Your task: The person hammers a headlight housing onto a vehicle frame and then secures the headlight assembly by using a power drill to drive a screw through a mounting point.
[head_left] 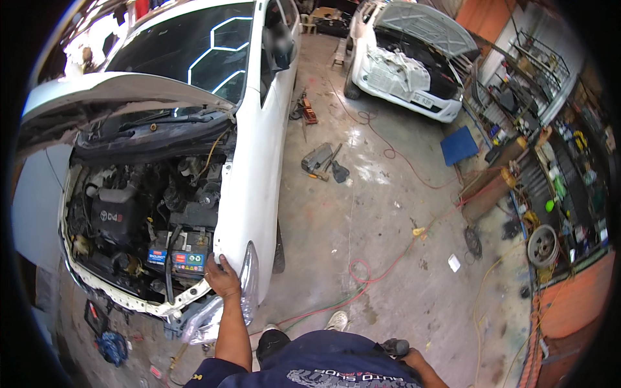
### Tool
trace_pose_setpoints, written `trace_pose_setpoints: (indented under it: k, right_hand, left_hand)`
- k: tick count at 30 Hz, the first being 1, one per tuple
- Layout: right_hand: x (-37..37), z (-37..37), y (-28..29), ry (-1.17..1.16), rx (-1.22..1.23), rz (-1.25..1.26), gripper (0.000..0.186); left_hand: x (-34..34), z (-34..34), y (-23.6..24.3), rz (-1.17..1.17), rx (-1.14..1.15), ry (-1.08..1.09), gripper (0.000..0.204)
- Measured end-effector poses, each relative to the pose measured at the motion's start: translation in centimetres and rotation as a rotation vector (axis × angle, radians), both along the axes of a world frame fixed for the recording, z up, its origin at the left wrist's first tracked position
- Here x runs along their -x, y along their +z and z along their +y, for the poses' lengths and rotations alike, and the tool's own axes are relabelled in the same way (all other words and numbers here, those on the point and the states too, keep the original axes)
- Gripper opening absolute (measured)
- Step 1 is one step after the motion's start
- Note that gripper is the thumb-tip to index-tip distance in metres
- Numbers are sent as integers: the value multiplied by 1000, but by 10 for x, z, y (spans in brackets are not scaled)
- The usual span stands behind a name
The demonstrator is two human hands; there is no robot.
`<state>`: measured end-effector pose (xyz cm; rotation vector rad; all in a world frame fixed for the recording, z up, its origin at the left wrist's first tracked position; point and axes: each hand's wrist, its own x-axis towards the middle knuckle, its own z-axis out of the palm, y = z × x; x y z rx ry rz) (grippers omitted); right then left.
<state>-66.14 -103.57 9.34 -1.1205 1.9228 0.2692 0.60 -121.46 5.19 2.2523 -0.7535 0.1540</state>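
My left hand (222,278) rests on the front corner of a white car (259,149), fingers spread on the body edge just above the headlight (226,304) and beside the battery (181,258). The car's hood (110,90) is raised and the engine bay (129,220) is exposed, with the front bumper off. My right hand (401,351) is low at my side, closed around a dark cylindrical tool (394,347); most of the hand is hidden by my dark blue shirt.
A red hose (362,271) and green hose loop over the concrete floor. Tools (323,161) lie near the car's side. A second white car (401,58) with raised hood stands at the back. Cluttered shelves (556,168), a blue mat (459,145) and a wheel disc (542,246) line the right.
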Motion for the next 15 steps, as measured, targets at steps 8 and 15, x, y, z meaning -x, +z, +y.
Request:
trace_pose_setpoints:
  k: [8, 15]
  right_hand:
    - [61, -119, -29, 110, -2, 94, 40]
    - [56, -204, -112, 416, -7, 72, 44]
  left_hand:
    - [10, -1, 3, -205, -1, -33, 41]
    - [-5, 14, -36, -321, -287, 31, 51]
